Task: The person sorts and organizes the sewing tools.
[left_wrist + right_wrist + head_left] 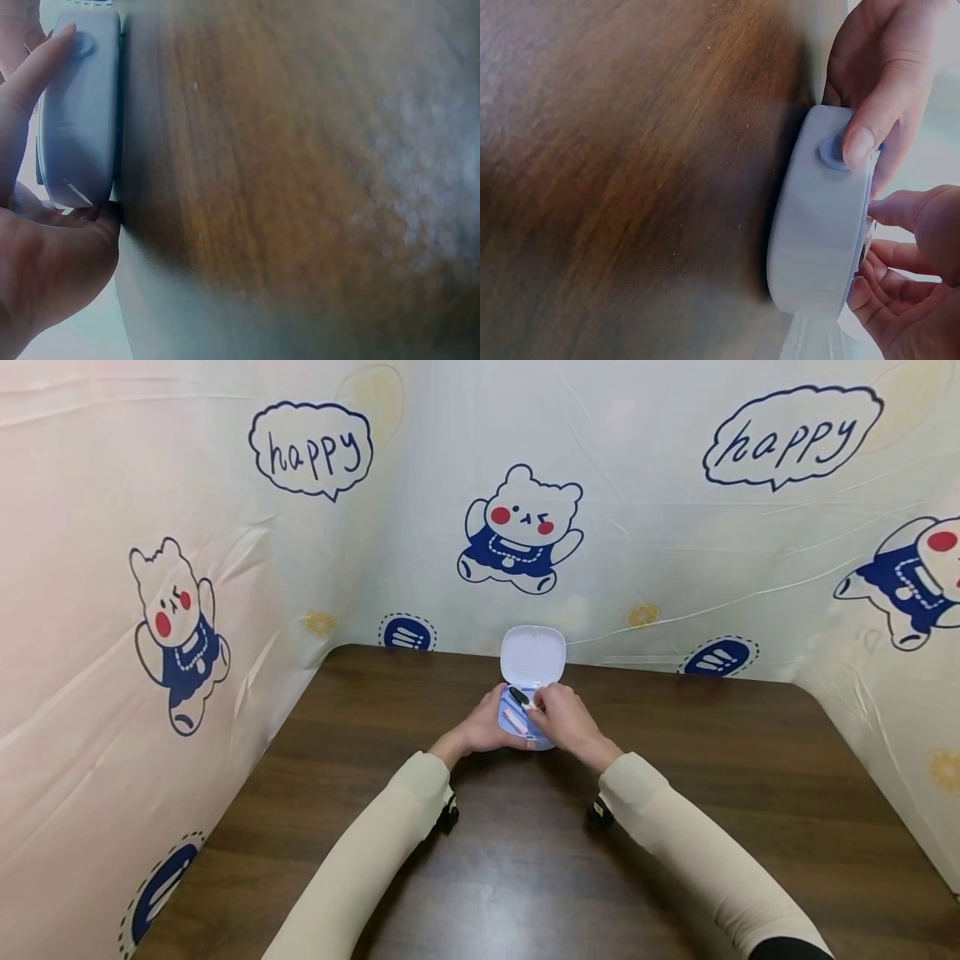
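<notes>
A small light-blue case (533, 653) stands at the far middle of the table, its lid raised upright at the back. My left hand (483, 725) grips the case's left side, with the thumb on the round button at the front, as the left wrist view shows. Over the tray, my right hand (567, 718) pinches a slim tool (519, 697) with a black oval end and a white part; its exact kind is unclear. A whitish piece (515, 721) lies in the tray's lower left. My right fingers hide the tray's right part.
The brown wooden table (495, 877) spreads toward me. Its far edge meets a pale printed cloth (637, 552) with cartoon bears, which also hangs along the left and right. Dark wrist devices are strapped under both sleeves.
</notes>
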`<move>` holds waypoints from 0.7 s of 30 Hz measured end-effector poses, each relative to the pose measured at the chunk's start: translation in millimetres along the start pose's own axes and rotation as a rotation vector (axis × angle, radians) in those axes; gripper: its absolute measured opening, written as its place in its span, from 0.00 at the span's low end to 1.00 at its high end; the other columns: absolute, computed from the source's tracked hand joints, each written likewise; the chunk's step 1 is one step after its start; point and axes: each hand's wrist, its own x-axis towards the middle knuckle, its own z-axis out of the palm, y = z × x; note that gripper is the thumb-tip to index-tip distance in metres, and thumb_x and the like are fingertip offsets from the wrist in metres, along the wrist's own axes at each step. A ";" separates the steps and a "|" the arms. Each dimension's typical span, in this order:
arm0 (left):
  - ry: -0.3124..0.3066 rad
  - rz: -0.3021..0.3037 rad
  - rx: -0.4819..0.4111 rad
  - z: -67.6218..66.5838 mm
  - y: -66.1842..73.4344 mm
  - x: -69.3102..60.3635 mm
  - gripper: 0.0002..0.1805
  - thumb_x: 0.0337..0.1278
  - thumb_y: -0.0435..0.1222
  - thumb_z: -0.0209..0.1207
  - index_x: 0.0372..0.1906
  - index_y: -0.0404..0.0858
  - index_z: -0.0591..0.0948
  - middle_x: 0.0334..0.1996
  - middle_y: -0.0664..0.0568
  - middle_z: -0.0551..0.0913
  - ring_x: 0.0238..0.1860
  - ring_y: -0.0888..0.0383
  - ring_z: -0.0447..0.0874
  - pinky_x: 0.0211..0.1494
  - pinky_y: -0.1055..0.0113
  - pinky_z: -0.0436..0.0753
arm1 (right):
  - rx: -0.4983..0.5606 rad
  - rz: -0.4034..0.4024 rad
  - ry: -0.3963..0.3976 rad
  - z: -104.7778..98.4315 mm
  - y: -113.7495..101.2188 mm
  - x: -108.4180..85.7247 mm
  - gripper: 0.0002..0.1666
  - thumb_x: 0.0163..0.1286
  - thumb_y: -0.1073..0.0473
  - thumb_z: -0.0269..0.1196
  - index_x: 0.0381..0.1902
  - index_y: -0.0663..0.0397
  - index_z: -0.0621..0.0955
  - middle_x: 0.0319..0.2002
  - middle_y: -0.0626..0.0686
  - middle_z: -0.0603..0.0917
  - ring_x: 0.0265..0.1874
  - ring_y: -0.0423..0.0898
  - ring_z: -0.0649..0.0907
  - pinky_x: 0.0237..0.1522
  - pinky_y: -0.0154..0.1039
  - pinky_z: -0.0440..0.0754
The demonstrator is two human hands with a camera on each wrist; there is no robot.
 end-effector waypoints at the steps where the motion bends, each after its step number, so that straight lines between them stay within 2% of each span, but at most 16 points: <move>1: -0.001 -0.002 0.000 0.1 -0.6 0.7 0.67 0.35 0.44 0.84 0.79 0.41 0.52 0.69 0.43 0.64 0.63 0.49 0.68 0.70 0.53 0.67 | -0.004 -0.001 0.002 0.0 0.0 -0.5 0.10 0.70 0.59 0.67 0.31 0.60 0.83 0.27 0.54 0.79 0.28 0.49 0.77 0.33 0.44 0.77; 10: -0.016 -0.042 0.002 0.4 -4.1 4.7 0.68 0.34 0.46 0.84 0.80 0.43 0.51 0.70 0.44 0.63 0.63 0.50 0.67 0.71 0.53 0.67 | 0.007 -0.023 0.018 0.7 2.4 -2.7 0.08 0.70 0.61 0.66 0.37 0.62 0.87 0.33 0.55 0.83 0.34 0.49 0.81 0.41 0.46 0.82; 16: -0.016 -0.030 0.006 -0.9 -1.9 4.2 0.68 0.34 0.45 0.84 0.79 0.43 0.52 0.69 0.44 0.63 0.64 0.50 0.67 0.71 0.54 0.67 | 0.009 -0.032 0.000 -0.3 4.2 -1.4 0.08 0.70 0.62 0.66 0.38 0.62 0.87 0.33 0.55 0.82 0.33 0.49 0.81 0.40 0.46 0.82; 21: -0.011 0.005 0.056 -1.1 0.5 1.3 0.67 0.36 0.48 0.83 0.79 0.41 0.52 0.69 0.43 0.64 0.64 0.50 0.67 0.71 0.54 0.68 | 0.033 -0.070 -0.019 -6.3 6.0 -3.2 0.08 0.69 0.63 0.66 0.40 0.65 0.87 0.36 0.58 0.83 0.35 0.50 0.81 0.42 0.47 0.83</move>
